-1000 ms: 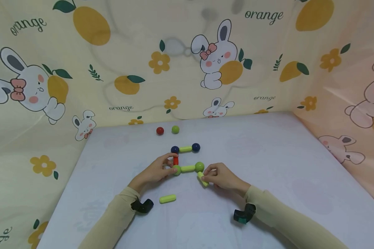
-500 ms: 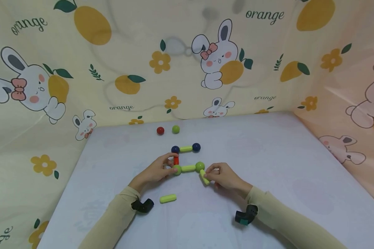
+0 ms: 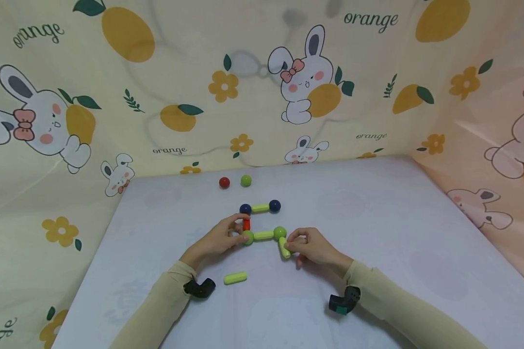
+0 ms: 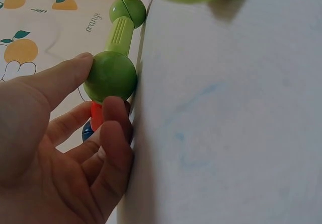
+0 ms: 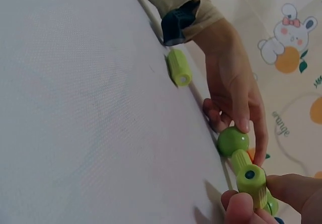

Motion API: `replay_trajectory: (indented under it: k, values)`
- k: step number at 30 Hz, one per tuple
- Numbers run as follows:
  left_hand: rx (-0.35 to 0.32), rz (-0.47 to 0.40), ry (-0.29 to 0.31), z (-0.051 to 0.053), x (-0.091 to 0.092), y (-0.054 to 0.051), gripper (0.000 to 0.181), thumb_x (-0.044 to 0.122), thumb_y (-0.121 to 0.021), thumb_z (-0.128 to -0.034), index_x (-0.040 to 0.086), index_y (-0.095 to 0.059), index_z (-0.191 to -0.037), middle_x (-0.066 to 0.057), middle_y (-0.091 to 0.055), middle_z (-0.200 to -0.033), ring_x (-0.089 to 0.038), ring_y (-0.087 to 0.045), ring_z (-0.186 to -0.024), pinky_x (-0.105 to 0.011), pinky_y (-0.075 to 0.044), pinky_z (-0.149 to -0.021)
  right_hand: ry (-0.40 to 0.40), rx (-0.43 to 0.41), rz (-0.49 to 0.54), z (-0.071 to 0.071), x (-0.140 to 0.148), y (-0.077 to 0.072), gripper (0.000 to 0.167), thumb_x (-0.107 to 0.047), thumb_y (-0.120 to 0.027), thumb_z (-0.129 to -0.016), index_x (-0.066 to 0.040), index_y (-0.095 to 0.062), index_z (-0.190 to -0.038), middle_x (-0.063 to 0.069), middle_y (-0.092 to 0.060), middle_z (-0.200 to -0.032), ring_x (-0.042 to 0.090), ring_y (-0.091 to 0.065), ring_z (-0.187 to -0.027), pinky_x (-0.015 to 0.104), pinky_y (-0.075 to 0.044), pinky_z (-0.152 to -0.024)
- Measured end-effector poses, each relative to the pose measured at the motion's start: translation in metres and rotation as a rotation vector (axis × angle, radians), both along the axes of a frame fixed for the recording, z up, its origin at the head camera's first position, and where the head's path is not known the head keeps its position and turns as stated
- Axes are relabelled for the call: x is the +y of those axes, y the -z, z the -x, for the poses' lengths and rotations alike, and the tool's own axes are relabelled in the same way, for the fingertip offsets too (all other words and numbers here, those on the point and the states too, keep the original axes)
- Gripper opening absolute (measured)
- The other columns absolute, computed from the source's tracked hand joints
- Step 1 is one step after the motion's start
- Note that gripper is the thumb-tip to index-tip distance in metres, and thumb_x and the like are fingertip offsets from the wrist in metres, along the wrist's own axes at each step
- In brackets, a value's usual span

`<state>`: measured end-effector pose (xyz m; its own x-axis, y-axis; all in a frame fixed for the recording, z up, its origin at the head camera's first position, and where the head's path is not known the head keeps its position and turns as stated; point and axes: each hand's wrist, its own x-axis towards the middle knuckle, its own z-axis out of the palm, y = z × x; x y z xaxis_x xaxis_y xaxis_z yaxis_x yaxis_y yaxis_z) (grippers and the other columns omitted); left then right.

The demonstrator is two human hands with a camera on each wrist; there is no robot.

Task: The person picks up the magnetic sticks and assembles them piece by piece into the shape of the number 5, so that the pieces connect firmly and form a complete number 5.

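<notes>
Curling its fingers, the left hand (image 3: 220, 237) holds the near green ball (image 3: 249, 237) at the red stick (image 3: 246, 225). A red ball (image 3: 224, 182) behind that stick, a spare lime stick (image 3: 235, 277) in front and a far green ball (image 3: 246, 181) behind lie loose. Lime bars (image 3: 263, 236) and blue balls (image 3: 274, 206) look joined. Right of the red stick, the right hand (image 3: 312, 246) pinches a lime piece (image 3: 284, 249) against another green ball (image 3: 280, 232), maybe not stuck yet. White tabletop (image 3: 353, 203) lies under it; bunny cloth (image 3: 367, 58) hangs behind.

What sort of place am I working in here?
Probably a small indoor tabletop booth, perhaps set up for filming: a pale table, a cloth printed with rabbits and oranges around its back and sides, and toy balls and rods on top.
</notes>
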<state>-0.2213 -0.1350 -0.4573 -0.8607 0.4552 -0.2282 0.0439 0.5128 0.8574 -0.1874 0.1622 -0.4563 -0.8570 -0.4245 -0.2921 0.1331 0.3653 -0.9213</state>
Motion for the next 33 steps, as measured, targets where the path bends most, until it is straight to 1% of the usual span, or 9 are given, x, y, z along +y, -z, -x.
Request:
replay_trajectory:
  k: [4, 8, 12, 15, 17, 21, 25, 31, 33]
  values:
    - [0.003, 0.009, -0.007, 0.000, 0.000, 0.000, 0.058, 0.019, -0.068, -0.0974, 0.017, -0.043, -0.150, -0.012, -0.061, -0.111, -0.015, -0.051, -0.060, -0.025, -0.046, -0.060, -0.015, 0.011, 0.014, 0.001, -0.003, 0.000, 0.028, -0.018, -0.068, -0.096, 0.003, -0.060, -0.111, 0.000, -0.074, -0.072, 0.008, -0.060, -0.050, 0.019, -0.038, -0.050]
    - [-0.006, 0.010, -0.009, 0.000, 0.000, -0.001, 0.058, 0.019, -0.068, -0.0974, 0.019, -0.043, -0.150, -0.012, -0.061, -0.112, -0.015, -0.052, -0.060, -0.025, -0.046, -0.061, -0.008, 0.049, -0.012, 0.005, -0.003, 0.002, 0.026, -0.018, -0.068, -0.096, 0.003, -0.060, -0.110, 0.004, -0.075, -0.076, 0.011, -0.059, -0.051, 0.021, -0.042, -0.052]
    - [-0.002, 0.000, 0.002, 0.000, 0.000, -0.001, 0.058, 0.020, -0.068, -0.0978, 0.018, -0.042, -0.150, -0.012, -0.061, -0.112, -0.015, -0.052, -0.060, -0.026, -0.046, -0.061, 0.044, 0.136, -0.066, 0.017, 0.000, 0.003, 0.023, -0.018, -0.067, -0.097, 0.000, -0.061, -0.108, 0.010, -0.077, -0.088, 0.012, -0.058, -0.056, 0.024, -0.045, -0.056]
    - [-0.005, -0.003, 0.002, 0.000, 0.000, -0.001, 0.058, 0.020, -0.068, -0.0976, 0.018, -0.043, -0.150, -0.012, -0.062, -0.112, -0.015, -0.052, -0.060, -0.026, -0.046, -0.061, 0.059, 0.224, -0.071, 0.030, 0.004, 0.005, 0.024, -0.018, -0.066, -0.097, 0.002, -0.062, -0.110, 0.016, -0.076, -0.098, 0.013, -0.060, -0.060, 0.026, -0.048, -0.057]
    - [-0.011, -0.007, 0.004, 0.000, -0.001, 0.000, 0.058, 0.020, -0.068, -0.0975, 0.018, -0.043, -0.150, -0.012, -0.062, -0.112, -0.015, -0.052, -0.060, -0.025, -0.045, -0.060, 0.026, 0.254, -0.061, 0.038, 0.005, 0.006, 0.027, -0.019, -0.066, -0.098, 0.002, -0.062, -0.115, 0.019, -0.073, -0.106, 0.016, -0.062, -0.064, 0.027, -0.050, -0.059]
    - [-0.030, -0.012, 0.006, -0.003, -0.001, 0.002, 0.059, 0.021, -0.068, -0.0975, 0.018, -0.042, -0.150, -0.012, -0.062, -0.112, -0.016, -0.052, -0.060, -0.026, -0.046, -0.061, -0.128, 0.287, -0.016, 0.051, 0.005, 0.009, 0.034, -0.017, -0.068, -0.097, 0.003, -0.062, -0.124, 0.023, -0.066, -0.122, 0.020, -0.066, -0.080, 0.028, -0.054, -0.065]
    - [-0.029, -0.004, 0.005, -0.002, 0.000, 0.003, 0.060, 0.023, -0.069, -0.0970, 0.020, -0.042, -0.150, -0.012, -0.062, -0.114, -0.017, -0.054, -0.064, -0.027, -0.047, -0.064, -0.242, 0.280, -0.030, 0.059, 0.005, 0.007, 0.033, -0.015, -0.071, -0.095, 0.000, -0.066, -0.124, 0.020, -0.065, -0.128, 0.019, -0.065, -0.094, 0.029, -0.054, -0.076]
    - [-0.041, 0.001, -0.026, 0.002, -0.001, 0.003, 0.061, 0.023, -0.071, -0.0959, 0.024, -0.043, -0.150, -0.011, -0.062, -0.115, -0.017, -0.054, -0.063, -0.026, -0.046, -0.063, -0.286, 0.305, -0.066, 0.063, 0.003, 0.006, 0.030, -0.017, -0.072, -0.094, -0.004, -0.071, -0.122, 0.015, -0.069, -0.126, 0.019, -0.062, -0.112, 0.034, -0.050, -0.097]
    - [-0.042, 0.000, -0.018, 0.001, -0.002, 0.004, 0.060, 0.022, -0.070, -0.0964, 0.021, -0.043, -0.150, -0.012, -0.062, -0.115, -0.017, -0.053, -0.062, -0.026, -0.047, -0.062, -0.283, 0.306, -0.068, 0.062, 0.002, 0.010, 0.030, -0.018, -0.072, -0.095, -0.006, -0.071, -0.122, 0.013, -0.069, -0.128, 0.020, -0.060, -0.113, 0.034, -0.049, -0.095]
